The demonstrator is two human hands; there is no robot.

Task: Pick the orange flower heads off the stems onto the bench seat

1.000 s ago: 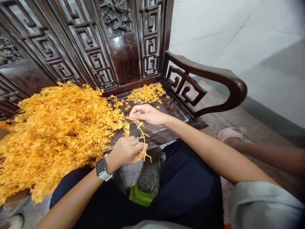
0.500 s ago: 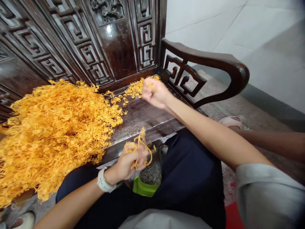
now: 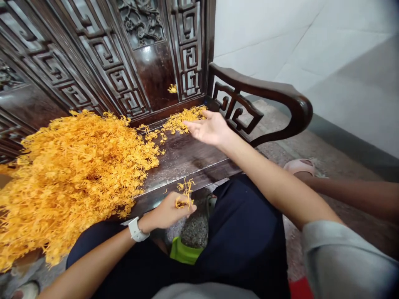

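My left hand (image 3: 173, 211), with a white watch on the wrist, is closed round a few orange-yellow plastic flower sprigs (image 3: 187, 189) above my lap. Their branched tips poke up past the fingers. My right hand (image 3: 209, 128) is open, palm turned up and fingers stretched, over the bench seat beside a small heap of yellow pieces (image 3: 183, 118). One loose yellow piece (image 3: 172, 88) shows in mid-air in front of the bench back. A large pile of the same yellow sprigs (image 3: 84, 174) covers the seat on the left.
The dark carved wooden bench has a tall back (image 3: 158, 79) and a curved armrest (image 3: 264, 85) at the right. Under my knees stands a bright green object (image 3: 185, 251). Another person's leg and pink shoe (image 3: 301, 167) are at the right, near a white wall (image 3: 258, 33).
My right hand has opened from a closed grip, and a yellow piece has left it, now in the air to its upper left. The left hand still holds its sprigs.
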